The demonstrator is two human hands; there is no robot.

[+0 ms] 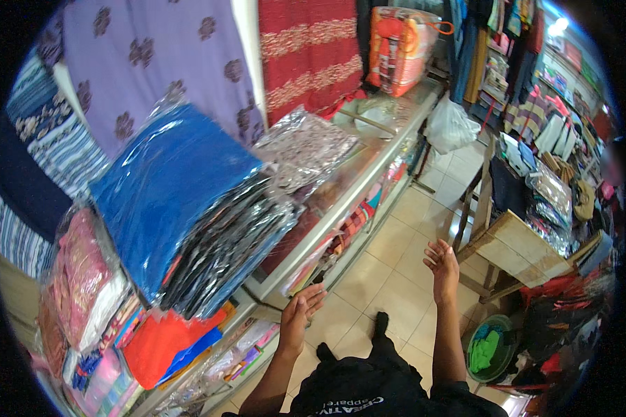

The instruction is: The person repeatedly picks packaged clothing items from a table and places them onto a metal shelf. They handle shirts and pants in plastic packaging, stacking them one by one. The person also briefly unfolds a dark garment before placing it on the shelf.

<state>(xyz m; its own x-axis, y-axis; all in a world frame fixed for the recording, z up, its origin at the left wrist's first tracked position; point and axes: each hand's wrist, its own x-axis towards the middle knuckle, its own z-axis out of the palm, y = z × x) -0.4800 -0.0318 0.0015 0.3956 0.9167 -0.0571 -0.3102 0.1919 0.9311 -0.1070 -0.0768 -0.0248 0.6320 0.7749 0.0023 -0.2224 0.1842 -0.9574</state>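
Both of my hands are raised over the tiled floor with nothing in them. My left hand (301, 315) is near the edge of a glass display counter (339, 212), its fingers apart and pointing up and right. To its upper left, a tall stack of plastic-wrapped folded garments (175, 198), blue on top, lies on the counter. Fingers spread, my right hand (441, 266) hangs in the aisle, left of a wooden table (524, 245). A plastic-wrapped patterned cloth (308, 148) lies beyond the blue stack.
Left of the stack is a wrapped pink cloth bundle (83, 271), with orange fabric (169, 341) nearer me. A green tub (493, 348) with cloth stands on the floor at right. A white plastic bag (450, 125) hangs beyond the counter's far end. Purple and red cloths hang behind the counter.
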